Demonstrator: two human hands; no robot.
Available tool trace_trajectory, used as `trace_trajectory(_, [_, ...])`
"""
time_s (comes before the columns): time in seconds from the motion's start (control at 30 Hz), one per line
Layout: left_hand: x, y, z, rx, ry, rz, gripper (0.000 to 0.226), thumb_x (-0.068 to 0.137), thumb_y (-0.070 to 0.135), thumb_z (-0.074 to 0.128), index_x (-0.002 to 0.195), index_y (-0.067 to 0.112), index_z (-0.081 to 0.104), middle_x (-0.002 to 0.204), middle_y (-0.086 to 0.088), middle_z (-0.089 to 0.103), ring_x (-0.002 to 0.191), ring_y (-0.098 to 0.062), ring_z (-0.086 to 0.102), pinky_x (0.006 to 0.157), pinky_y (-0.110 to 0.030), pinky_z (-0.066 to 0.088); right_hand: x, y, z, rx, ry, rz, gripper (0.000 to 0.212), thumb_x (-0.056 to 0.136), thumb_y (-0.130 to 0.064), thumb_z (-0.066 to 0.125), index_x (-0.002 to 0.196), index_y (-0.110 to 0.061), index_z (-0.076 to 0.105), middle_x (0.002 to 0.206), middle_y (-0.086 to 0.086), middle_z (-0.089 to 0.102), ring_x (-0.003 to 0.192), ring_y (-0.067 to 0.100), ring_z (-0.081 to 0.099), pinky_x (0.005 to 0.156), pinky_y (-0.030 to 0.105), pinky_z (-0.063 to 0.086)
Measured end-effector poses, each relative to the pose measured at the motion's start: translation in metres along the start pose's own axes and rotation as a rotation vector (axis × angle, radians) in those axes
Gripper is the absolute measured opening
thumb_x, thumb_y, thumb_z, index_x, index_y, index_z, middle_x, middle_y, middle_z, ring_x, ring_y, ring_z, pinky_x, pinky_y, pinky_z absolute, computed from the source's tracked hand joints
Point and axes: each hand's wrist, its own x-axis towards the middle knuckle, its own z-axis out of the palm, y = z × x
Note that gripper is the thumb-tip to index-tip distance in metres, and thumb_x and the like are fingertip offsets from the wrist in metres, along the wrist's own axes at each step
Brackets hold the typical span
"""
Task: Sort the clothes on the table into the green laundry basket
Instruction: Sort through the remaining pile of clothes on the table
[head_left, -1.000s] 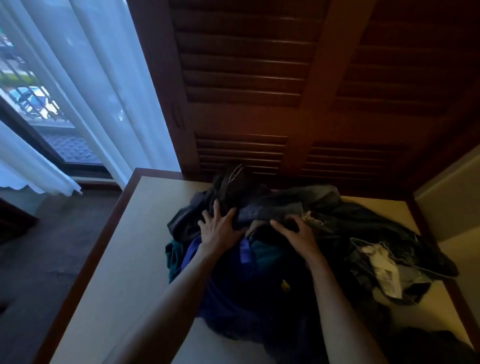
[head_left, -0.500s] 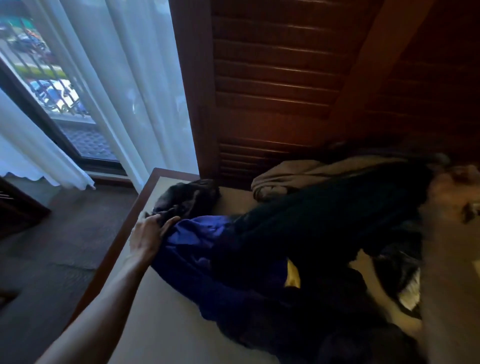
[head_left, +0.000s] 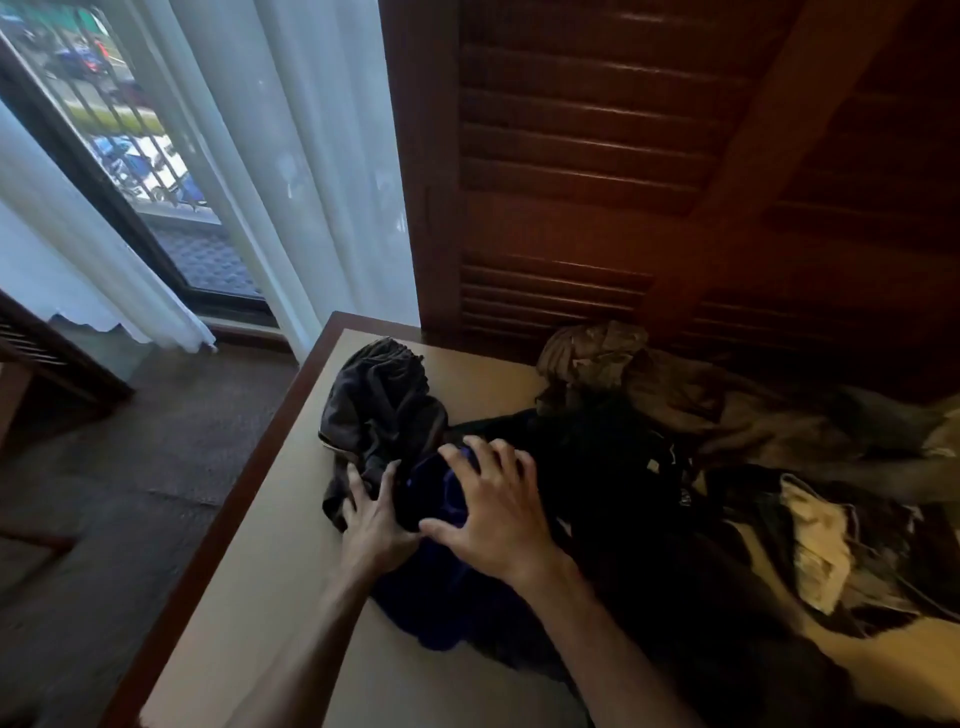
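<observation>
Both hands on the pile. Left hand (head_left: 373, 519) has fingers spread, palm down, pressing the lower edge of a crumpled dark grey garment (head_left: 382, 410) where it meets the blue cloth (head_left: 441, 587). Right hand (head_left: 493, 514) also splayed, fingers slightly curled, lying over the top of the blue cloth; thumb points toward the left hand, nearly touching it. Neither hand pinches or lifts anything, as far as I can tell.

Blue cloth: deep blue, soft, bunched into a rounded lump. Grey garment: thin, wrinkled, ribbed edge at the top. Black fabric (head_left: 613, 467) sits just right of the hands, detail lost in shadow. Tan, creased garment (head_left: 618, 364) at the far side, against the louvred wooden doors (head_left: 597, 156). Pale lining (head_left: 821, 540) shows further right.

All clothes lie on the beige table (head_left: 270, 597), smooth top, dark wood rim. Sheer white curtain (head_left: 291, 156) hangs left.
</observation>
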Motion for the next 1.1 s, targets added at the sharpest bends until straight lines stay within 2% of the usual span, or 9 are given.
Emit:
trace_trajectory(0.07, [0.0,-0.014,0.009,0.008,0.02,0.01,0.113,0.074,0.056,0.082,0.158,0.046,0.007,0.165,-0.013,-0.025,0.151,-0.049,0.007,0.117,-0.057,0.028,0.001,-0.006,0.046,-0.164,-0.369,0.029,0.101,0.076,-0.063,0.071,0.155,-0.033,0.018,0.166,0.014,0.0,0.151,0.044,-0.001,0.118,0.064,0.002])
trace_trajectory(0.13, [0.0,-0.041,0.01,0.008,0.043,0.002,0.111,0.068,0.063,0.083,0.157,0.046,0.017,0.167,-0.013,-0.017,0.153,-0.043,0.011,0.119,-0.053,0.029,-0.008,-0.003,0.07,-0.215,-0.476,0.079,0.08,0.083,-0.039,0.074,0.15,-0.028,0.031,0.165,0.015,0.01,0.15,0.044,0.006,0.116,0.066,0.007])
trace_trajectory(0.33, [0.014,-0.13,-0.022,0.006,0.214,-0.214,0.075,0.087,0.075,0.052,0.151,0.037,0.037,0.162,-0.017,0.028,0.142,-0.041,0.038,0.113,-0.054,0.038,-0.078,-0.036,0.055,0.196,-0.33,-0.141,0.028,0.078,-0.035,0.058,0.103,-0.025,0.064,0.113,0.0,0.067,0.127,0.021,0.048,0.114,0.044,0.016])
trace_trajectory(0.47, [0.018,-0.162,-0.041,0.051,0.192,-0.3,0.068,0.093,0.062,0.056,0.15,0.032,0.038,0.154,-0.016,0.035,0.137,-0.041,0.04,0.107,-0.057,0.041,-0.112,-0.037,0.061,0.634,-0.484,0.124,0.014,0.077,-0.032,0.067,0.084,-0.041,0.06,0.08,-0.005,0.069,0.083,0.008,0.065,0.081,0.025,0.052])
trace_trajectory(0.57, [-0.002,-0.138,-0.044,0.034,0.276,-0.213,0.067,0.093,0.059,0.057,0.148,0.024,0.039,0.146,-0.019,0.043,0.131,-0.041,0.046,0.103,-0.055,0.044,-0.099,-0.021,0.072,0.727,-0.3,0.303,0.02,0.075,-0.024,0.069,0.087,-0.026,0.054,0.08,-0.001,0.069,0.075,0.006,0.063,0.078,0.043,0.054])
trace_trajectory(0.73, [-0.071,-0.066,-0.006,-0.254,0.09,0.18,0.094,0.068,0.097,0.04,0.141,0.038,0.045,0.139,-0.003,0.048,0.127,-0.027,0.054,0.102,-0.04,0.049,-0.03,-0.007,0.042,1.025,-0.071,0.304,0.036,0.076,-0.032,0.078,0.109,-0.028,0.065,0.112,-0.001,0.069,0.111,0.012,0.064,0.1,0.032,0.051])
trace_trajectory(0.87, [-0.089,-0.028,0.032,-0.01,-0.064,0.366,0.108,0.064,0.101,0.037,0.155,0.055,-0.002,0.169,0.002,-0.011,0.154,-0.03,0.014,0.118,-0.051,0.029,0.041,0.051,0.018,0.47,0.366,0.589,0.044,0.093,-0.032,0.067,0.133,-0.017,0.056,0.138,0.011,0.053,0.128,0.029,0.051,0.107,0.049,0.042])
trace_trajectory(0.93, [-0.085,-0.01,0.048,0.088,-0.12,0.432,0.107,0.063,0.1,0.04,0.15,0.062,-0.009,0.167,0.003,-0.023,0.155,-0.032,0.0,0.121,-0.057,0.021,0.055,0.088,0.02,0.199,0.228,0.839,0.065,0.093,-0.041,0.066,0.148,-0.022,0.039,0.154,0.015,0.036,0.138,0.037,0.038,0.11,0.052,0.035])
trace_trajectory(1.1, [-0.051,-0.008,0.078,0.415,-0.092,0.462,0.076,0.089,0.066,0.056,0.151,0.041,0.019,0.161,-0.012,0.014,0.137,-0.042,0.033,0.108,-0.051,0.037,0.065,0.1,0.005,0.35,0.072,0.792,0.015,0.092,-0.017,0.069,0.103,-0.01,0.064,0.112,0.011,0.064,0.107,0.03,0.062,0.081,0.033,0.05])
